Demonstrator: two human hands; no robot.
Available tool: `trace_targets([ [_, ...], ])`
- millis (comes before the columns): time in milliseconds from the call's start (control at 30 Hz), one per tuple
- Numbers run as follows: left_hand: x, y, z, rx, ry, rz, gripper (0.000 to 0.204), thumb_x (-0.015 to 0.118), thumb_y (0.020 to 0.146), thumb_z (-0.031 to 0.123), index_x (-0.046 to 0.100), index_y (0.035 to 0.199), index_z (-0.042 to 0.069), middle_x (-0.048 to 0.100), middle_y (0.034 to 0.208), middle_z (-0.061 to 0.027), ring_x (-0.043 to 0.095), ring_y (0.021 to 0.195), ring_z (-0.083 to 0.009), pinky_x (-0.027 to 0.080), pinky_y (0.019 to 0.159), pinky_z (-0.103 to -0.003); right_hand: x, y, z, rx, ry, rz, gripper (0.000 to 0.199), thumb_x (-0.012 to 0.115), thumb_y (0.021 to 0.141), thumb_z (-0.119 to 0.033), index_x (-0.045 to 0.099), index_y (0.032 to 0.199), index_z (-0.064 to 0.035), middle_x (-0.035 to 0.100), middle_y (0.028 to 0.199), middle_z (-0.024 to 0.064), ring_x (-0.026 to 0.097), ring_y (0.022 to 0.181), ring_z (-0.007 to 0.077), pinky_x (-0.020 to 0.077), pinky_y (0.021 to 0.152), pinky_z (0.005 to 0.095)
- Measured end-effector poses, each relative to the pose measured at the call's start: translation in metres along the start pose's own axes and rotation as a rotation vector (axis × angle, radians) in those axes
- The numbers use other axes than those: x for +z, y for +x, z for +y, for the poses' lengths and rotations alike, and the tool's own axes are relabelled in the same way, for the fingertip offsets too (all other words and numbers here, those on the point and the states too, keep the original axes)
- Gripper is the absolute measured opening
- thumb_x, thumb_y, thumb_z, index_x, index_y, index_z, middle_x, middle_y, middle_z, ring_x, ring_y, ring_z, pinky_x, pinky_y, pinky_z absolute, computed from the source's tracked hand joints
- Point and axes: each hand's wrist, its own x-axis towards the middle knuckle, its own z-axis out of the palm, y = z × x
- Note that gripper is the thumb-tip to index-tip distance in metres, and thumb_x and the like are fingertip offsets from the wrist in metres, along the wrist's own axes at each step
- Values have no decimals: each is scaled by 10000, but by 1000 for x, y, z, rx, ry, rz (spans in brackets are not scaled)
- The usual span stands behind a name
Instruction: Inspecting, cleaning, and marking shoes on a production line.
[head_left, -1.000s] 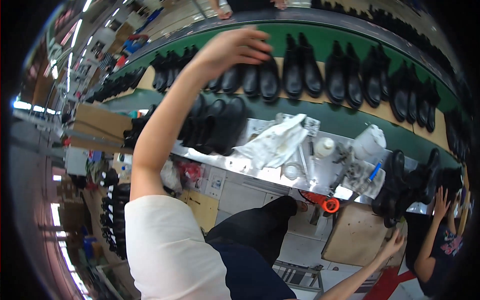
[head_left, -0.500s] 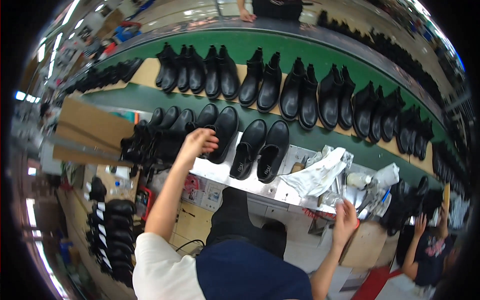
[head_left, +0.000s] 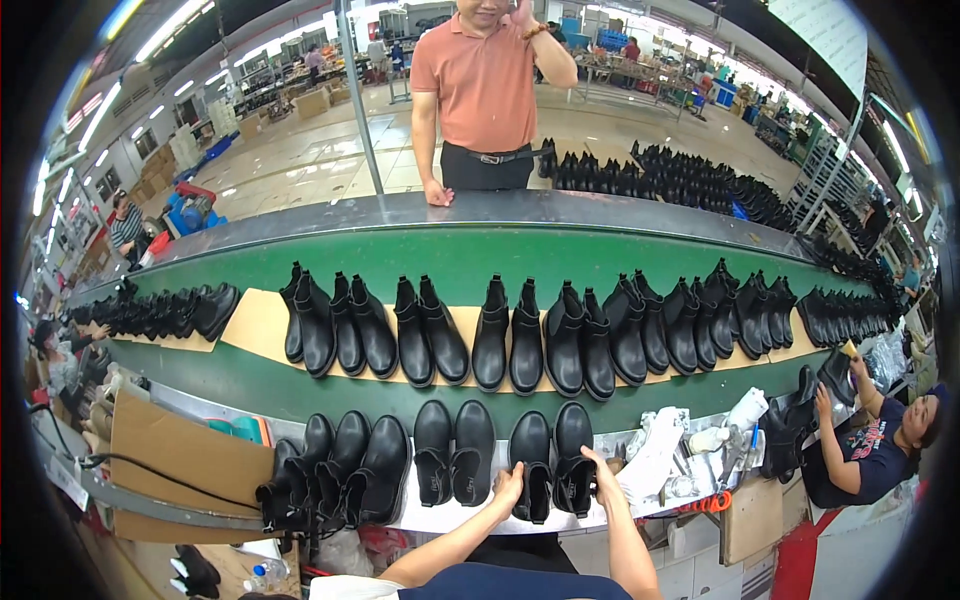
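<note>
A pair of black ankle boots stands on the metal worktop right in front of me, toes pointing away. At the left boot (head_left: pixel 530 440) of this pair, my left hand (head_left: pixel 508 488) grips the outer side near the heel. My right hand (head_left: pixel 603 475) holds the outer side of the right boot (head_left: pixel 574 432), its fingers partly hidden by the boot. Another pair of black ankle boots (head_left: pixel 472 438) stands just left of my left hand. More black boots (head_left: pixel 384 460) crowd together farther left. A white cloth (head_left: pixel 657 455) lies to the right of my right hand.
Beyond the worktop (head_left: pixel 420 516), boots line cardboard strips on a green conveyor (head_left: pixel 330 245). A cardboard sheet (head_left: pixel 190 455) stands at left. Bottles (head_left: pixel 708 440) and tools lie at right. One person (head_left: pixel 475 90) stands opposite; a co-worker (head_left: pixel 865 455) at right handles a boot.
My view has tilted upward. Both hands, earlier apart and off this pair, are now on either side of two boots. Two pairs now stand separately in front of me.
</note>
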Motion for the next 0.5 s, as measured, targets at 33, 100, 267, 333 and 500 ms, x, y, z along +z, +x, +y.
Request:
trace_targets([
  [33,2,0,-2,-46,22,45,708,455,810,563,485,1155,-54,512,1156,-269,479,1107,-370,380,911,-390,-1,-1,2,-2,2,-30,786,644,623,-600,478,1233,-134,492,1191,63,426,1042,253,334,816,378],
  [100,11,39,-36,-137,-305,-142,766,539,763,556,439,1191,-73,503,1186,-233,492,1099,-318,386,909,-363,0,1,2,42,-34,-77,652,652,665,-529,519,1175,-145,503,1182,26,428,1038,220,314,851,382],
  [267,-19,-1,34,131,-571,-174,839,731,685,402,342,1234,-100,504,1168,-185,475,1106,-228,387,926,-309,3,20,15,-209,184,-111,649,685,676,-445,510,1191,-90,535,1171,56,422,1147,216,260,992,365],
  [333,-30,-17,70,279,-438,-202,675,616,793,417,390,1222,-53,512,1156,-122,481,1033,-173,392,864,-291,-9,37,8,-95,529,-373,602,605,747,-475,532,1150,-33,575,1108,100,532,1025,240,385,928,357],
  [500,-44,-37,132,409,-391,-435,646,238,921,539,464,1190,-3,534,1066,-70,485,888,-140,371,813,-301,-13,25,-29,-60,731,-456,614,484,822,-551,550,1110,-13,618,1000,114,609,853,234,485,797,348],
])
